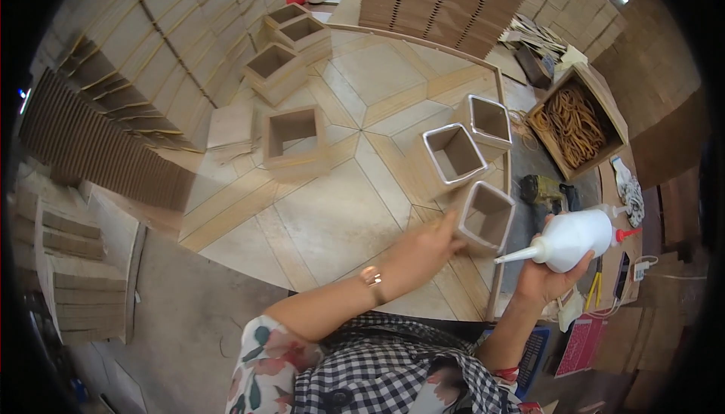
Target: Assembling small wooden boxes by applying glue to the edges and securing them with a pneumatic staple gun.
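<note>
Cradling the white squeeze bottle [578, 239] from beneath, the right hand [547, 278] sits at four o'clock from the centre of my feed, its fingers wrapped around the bottle's body. I see the nozzle pointing to nine o'clock, its tip just beside the lower edge of the nearest wooden box [489, 214]. That square, hollow box stands between three and four o'clock, a pale white line running along its rim.

I find the left hand [434, 249] between four and five o'clock, blurred, fingertips at the box's near-left side; I cannot tell whether they are clamped on it or only resting against it.

Toward two o'clock I count two more white-rimmed boxes, the closer one [455, 153] and the farther one [489, 121]. Over at ten o'clock I have a plain box [294, 165] on the patterned tabletop [332, 210], with a small stack of thin boards [230, 131] just beside it. Between two and three o'clock, a wooden crate [547, 144] holds tan bands [575, 125]; a green-and-black power tool [542, 190] lies at three.
</note>
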A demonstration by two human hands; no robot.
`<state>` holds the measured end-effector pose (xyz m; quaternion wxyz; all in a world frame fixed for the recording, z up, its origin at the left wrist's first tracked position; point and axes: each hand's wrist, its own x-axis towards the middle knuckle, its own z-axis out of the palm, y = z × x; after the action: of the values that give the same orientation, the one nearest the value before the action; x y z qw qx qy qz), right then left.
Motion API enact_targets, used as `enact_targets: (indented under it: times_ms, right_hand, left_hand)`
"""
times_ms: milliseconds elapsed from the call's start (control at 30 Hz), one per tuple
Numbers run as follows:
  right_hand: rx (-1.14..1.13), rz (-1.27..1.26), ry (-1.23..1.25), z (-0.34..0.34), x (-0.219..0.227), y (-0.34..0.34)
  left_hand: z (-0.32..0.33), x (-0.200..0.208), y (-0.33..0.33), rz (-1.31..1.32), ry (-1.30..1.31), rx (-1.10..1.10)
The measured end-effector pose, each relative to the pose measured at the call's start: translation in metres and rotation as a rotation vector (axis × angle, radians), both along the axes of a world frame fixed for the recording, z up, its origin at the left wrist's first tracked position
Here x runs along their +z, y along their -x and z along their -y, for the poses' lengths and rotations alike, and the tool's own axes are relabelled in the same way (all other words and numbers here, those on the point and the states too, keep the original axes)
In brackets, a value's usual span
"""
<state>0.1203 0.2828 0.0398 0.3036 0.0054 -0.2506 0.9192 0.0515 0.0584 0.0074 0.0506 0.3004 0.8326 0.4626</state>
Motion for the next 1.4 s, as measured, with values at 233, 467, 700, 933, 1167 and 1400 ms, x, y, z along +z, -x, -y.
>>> enact_targets:
  times_ms: [233,467,700,933,1167,1400]
  right_hand:
    - [-0.031,0.008,0.046,-0.007,-0.006,-0.009]
    - [-0.004,0.013,0.074,0.016,0.002,-0.003]
    - [-0.070,0.101,-0.134,0.038,0.000,-0.002]
    - [-0.012,0.111,-0.463,0.046,0.015,-0.005]
    - [0.045,0.139,-0.525,0.045,0.012,-0.010]
    - [0.080,0.179,-0.586,0.045,0.011,-0.009]
  left_hand:
    - [0.094,0.017,0.050,-0.624,0.387,0.305]
    - [0.175,0.046,0.064,-0.560,0.422,0.283]
    - [0.106,0.051,-0.047,-0.401,0.203,-0.091]
    - [0.119,0.010,-0.031,-0.125,-0.095,-0.014]
    - [0.115,-0.012,-0.022,0.375,-0.315,-0.150]
    - [0.112,-0.016,-0.021,0.336,-0.377,-0.127]
